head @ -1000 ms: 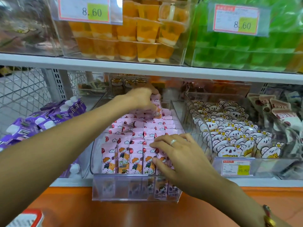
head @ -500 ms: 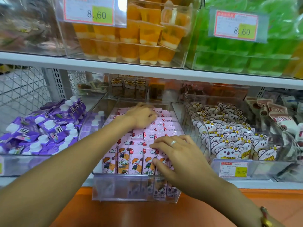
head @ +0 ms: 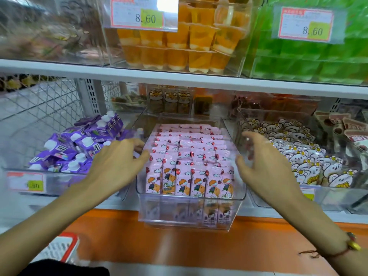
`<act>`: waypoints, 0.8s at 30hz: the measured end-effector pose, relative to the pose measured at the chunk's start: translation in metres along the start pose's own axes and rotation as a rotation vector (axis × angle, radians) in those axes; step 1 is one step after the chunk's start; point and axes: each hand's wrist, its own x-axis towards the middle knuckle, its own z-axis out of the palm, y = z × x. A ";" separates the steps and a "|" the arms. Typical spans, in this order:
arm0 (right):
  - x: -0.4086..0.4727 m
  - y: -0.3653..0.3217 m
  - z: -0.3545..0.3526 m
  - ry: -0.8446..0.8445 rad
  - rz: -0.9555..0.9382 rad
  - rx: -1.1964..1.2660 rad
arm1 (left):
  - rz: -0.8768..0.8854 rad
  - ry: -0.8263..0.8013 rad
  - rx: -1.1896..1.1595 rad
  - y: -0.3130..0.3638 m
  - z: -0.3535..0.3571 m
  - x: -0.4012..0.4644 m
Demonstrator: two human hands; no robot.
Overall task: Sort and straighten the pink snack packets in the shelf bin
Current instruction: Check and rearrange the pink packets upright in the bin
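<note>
Left hand [head: 115,166] and right hand [head: 264,166] spread, fingers apart, holding nothing, flanking the clear bin [head: 189,210]; whether fingertips touch its side walls, cannot tell. Between them, pink packets [head: 189,156] in upright rows running near to far, long axis vertical, printed faces toward the near wall, far rows leaning slightly. Risk, as a judgement: a squeeze or tug on the bin, already overhanging the shelf edge, could tip it forward or topple the rows; a stray wrist could knock the purple cartons [head: 79,144] at left.
</note>
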 end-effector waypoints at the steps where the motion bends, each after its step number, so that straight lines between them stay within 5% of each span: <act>1: 0.000 0.002 -0.001 -0.029 0.027 0.002 | 0.003 0.013 0.018 0.001 0.000 -0.001; 6: -0.003 -0.002 -0.005 -0.055 0.002 0.000 | 0.012 0.040 0.101 0.007 -0.005 -0.003; 11: -0.004 0.003 -0.003 -0.054 -0.016 0.009 | 0.368 0.253 -0.008 0.037 -0.009 0.022; 16: -0.013 -0.007 -0.004 0.104 -0.223 -0.071 | 0.435 -0.127 0.018 0.094 0.037 0.078; 24: -0.025 -0.022 0.011 -0.215 -0.379 -0.198 | 0.273 -0.360 0.020 0.108 0.071 0.107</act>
